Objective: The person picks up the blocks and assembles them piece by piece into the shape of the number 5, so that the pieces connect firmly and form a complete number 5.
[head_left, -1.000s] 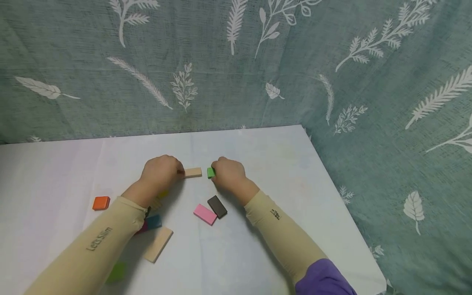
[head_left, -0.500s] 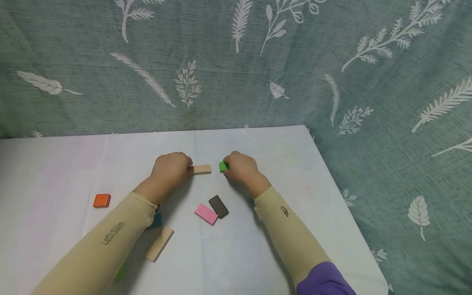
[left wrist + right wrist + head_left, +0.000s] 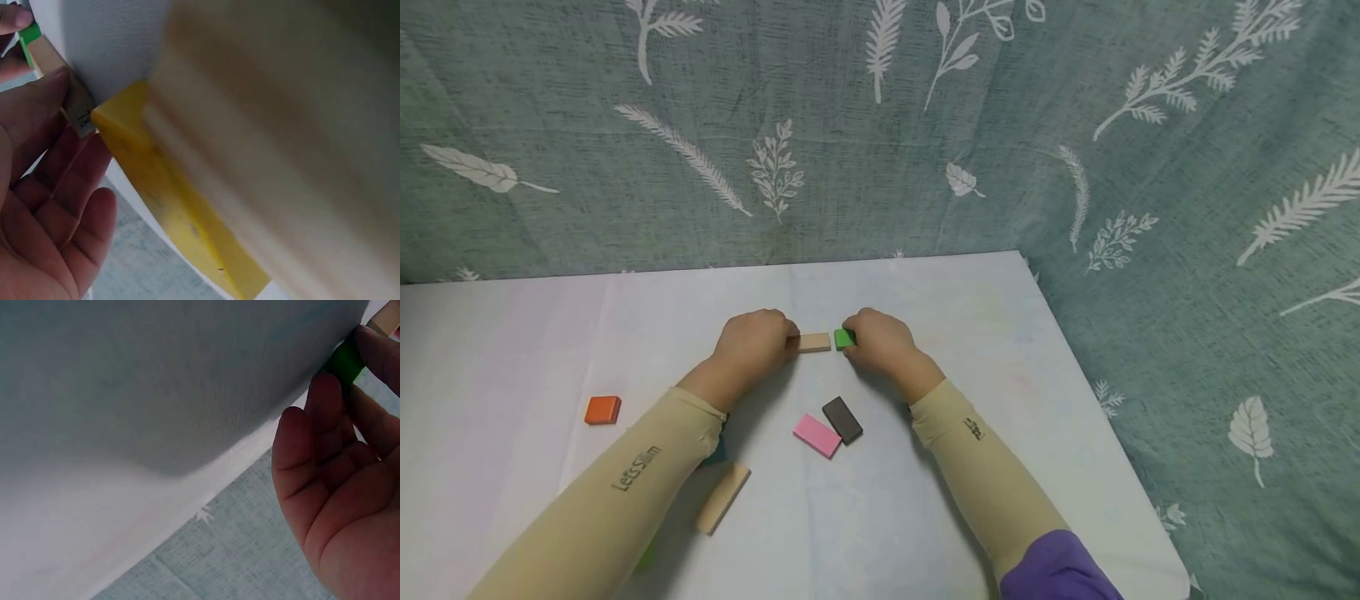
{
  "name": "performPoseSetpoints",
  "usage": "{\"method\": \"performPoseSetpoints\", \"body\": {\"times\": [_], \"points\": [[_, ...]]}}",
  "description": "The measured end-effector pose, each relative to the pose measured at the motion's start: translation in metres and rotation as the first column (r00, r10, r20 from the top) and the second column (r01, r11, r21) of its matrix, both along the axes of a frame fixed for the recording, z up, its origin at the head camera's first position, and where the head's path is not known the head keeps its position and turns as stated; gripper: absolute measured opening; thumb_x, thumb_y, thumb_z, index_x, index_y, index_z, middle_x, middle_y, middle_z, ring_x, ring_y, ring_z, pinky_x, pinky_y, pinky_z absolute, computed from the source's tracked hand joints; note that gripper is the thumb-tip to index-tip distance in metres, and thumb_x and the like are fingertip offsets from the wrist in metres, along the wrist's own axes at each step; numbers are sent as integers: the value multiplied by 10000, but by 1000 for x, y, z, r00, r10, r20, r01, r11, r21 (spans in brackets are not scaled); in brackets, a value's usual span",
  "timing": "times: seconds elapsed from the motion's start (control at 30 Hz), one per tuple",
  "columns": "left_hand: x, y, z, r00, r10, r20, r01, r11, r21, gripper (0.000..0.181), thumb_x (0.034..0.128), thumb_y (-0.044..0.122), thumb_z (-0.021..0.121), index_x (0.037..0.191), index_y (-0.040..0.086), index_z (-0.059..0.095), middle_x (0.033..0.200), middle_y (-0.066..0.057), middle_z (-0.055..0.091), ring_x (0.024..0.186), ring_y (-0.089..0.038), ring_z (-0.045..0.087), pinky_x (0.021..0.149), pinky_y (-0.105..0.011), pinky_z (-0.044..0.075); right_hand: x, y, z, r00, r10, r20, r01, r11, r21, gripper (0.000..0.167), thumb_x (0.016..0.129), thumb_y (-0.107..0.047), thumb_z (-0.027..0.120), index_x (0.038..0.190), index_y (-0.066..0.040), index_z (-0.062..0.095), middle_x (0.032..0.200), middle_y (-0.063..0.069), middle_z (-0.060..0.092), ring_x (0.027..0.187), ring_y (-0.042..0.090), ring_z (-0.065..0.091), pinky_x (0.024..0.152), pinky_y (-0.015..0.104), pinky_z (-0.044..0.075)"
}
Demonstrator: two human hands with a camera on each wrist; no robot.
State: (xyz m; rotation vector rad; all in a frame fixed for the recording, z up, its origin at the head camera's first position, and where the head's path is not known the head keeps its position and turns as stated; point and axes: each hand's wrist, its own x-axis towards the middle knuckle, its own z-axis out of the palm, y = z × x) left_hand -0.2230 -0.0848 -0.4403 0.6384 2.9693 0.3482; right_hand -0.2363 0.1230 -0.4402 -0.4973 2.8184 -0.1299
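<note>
My left hand (image 3: 756, 346) pinches the near end of a plain wooden block (image 3: 814, 342) between thumb and fingers, on the white tabletop. Opposite it, my right hand (image 3: 883, 343) pinches a small green block (image 3: 844, 339), partly covered by the fingers. The two blocks lie end to end in line, with a very narrow gap between them in the head view. A printed mark shows on the wooden block (image 3: 78, 103) in the left wrist view. Close to that camera are a yellow block (image 3: 165, 194) and a blurred pale wooden one (image 3: 262, 150).
Nearer the body lie a pink block (image 3: 817, 436) and a dark brown block (image 3: 842, 420), corners nearly touching. An orange block (image 3: 602, 410) sits left. Another wooden block (image 3: 723, 498), a teal block (image 3: 717, 452) and a light green block (image 3: 646, 557) lie by the left forearm.
My left hand has shifted right with the wooden block. My right hand went right, then came back left with the green block, and the gap between the blocks has narrowed.
</note>
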Motion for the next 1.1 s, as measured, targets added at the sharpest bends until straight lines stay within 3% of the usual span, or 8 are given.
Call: {"method": "performPoseSetpoints", "body": {"times": [0.33, 0.43, 0.53, 0.67, 0.77, 0.83, 1.0, 1.1], "points": [[14, -11, -4, 1000, 27, 15, -27, 998, 51, 140, 924, 172, 727, 1029, 113, 798, 930, -76, 742, 818, -231, 692, 724, -427, 581, 4, -17, -6, 999, 37, 20, -37, 999, -14, 236, 938, -316, 726, 1133, -184, 722, 938, -28, 616, 806, 113, 550, 700, 303, 486], [20, -21, 6, 1000, 23, 11, -24, 996, 86, 350, 928, 257, 740, 1226, 74, 726, 1197, -134, 715, 1094, -324, 671, 910, -494, 557, 5, -18, -5, 999, 42, 4, -42, 999, -3, 355, 931, -357, 725, 1243, -190, 692, 1047, -9, 674, 906, 128, 623, 759, 331, 541], [33, -42, 26, 999, 54, -1, -53, 991, 120, 527, 938, 322, 723, 1378, 54, 615, 1390, -171, 615, 1290, -402, 556, 1024, -575, 478, 7, -14, 0, 999, 37, -7, -37, 999, 9, 550, 919, -416, 721, 1407, -195, 595, 1275, 12, 683, 1142, 160, 653, 900, 380, 565], [59, -81, 41, 994, 111, -20, -109, 990, 89, 432, 931, 321, 718, 1286, 76, 688, 1205, -139, 713, 1031, -328, 683, 828, -527, 563, 18, -1, 10, 1000, 13, -9, -13, 1000, 11, 684, 912, -458, 719, 1500, -190, 495, 1419, 23, 622, 1308, 200, 592, 1011, 412, 530], [80, -106, 35, 989, 139, 50, -141, 989, 38, 349, 908, 320, 739, 1162, 81, 749, 984, -76, 757, 817, -233, 687, 675, -460, 562, 36, 10, 19, 1000, 10, -1, -10, 1000, -10, 640, 918, -444, 721, 1473, -189, 531, 1331, 22, 676, 1235, 198, 638, 974, 417, 546], [92, -115, 28, 978, 165, 124, -168, 986, 17, 367, 889, 354, 756, 1128, 75, 757, 928, -61, 756, 800, -233, 674, 651, -450, 552, 51, 14, 24, 999, 45, 5, -45, 999, -30, 594, 916, -425, 729, 1437, -185, 573, 1264, 12, 706, 1174, 181, 666, 940, 407, 558], [117, -111, 13, 976, 165, 142, -163, 986, -27, 640, 841, 472, 784, 1327, 79, 645, 1146, -181, 702, 842, -284, 695, 573, -424, 543, 83, 3, 26, 976, 216, 41, -215, 976, -19, 528, 917, -410, 722, 1384, -184, 622, 1187, -11, 704, 1013, 134, 669, 807, 326, 561], [114, -98, 11, 981, 184, 60, -180, 982, -60, 728, 858, 519, 751, 1409, 76, 576, 1203, -221, 669, 732, -272, 681, 461, -356, 471, 93, -7, 24, 957, 286, 48, -286, 958, -9, 511, 920, -400, 711, 1376, -185, 626, 1120, -11, 683, 920, 127, 629, 750, 300, 536]]}}
